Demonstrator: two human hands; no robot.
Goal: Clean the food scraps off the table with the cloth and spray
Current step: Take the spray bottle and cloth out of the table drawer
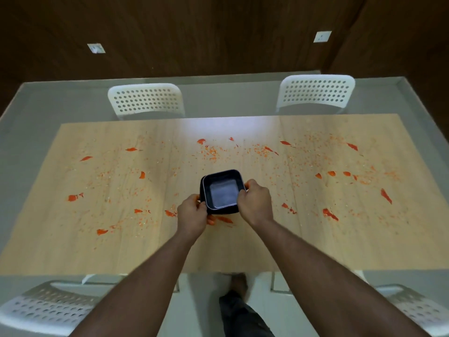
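A light wooden table (73, 244) is strewn with orange-red food scraps (330, 214) and fine orange crumbs (211, 152) across most of its top. Over the middle of the table I hold a dark square container (222, 192) with a pale, empty-looking bottom. My left hand (193, 214) grips its near left corner and my right hand (255, 203) grips its right side. No cloth or spray bottle is in view.
Two white perforated chairs (145, 100) (315, 92) stand at the far side of the table. Two more (46, 307) (418, 310) flank me at the near edge. A dark wood wall rises behind. My foot (239, 284) shows on the grey floor below.
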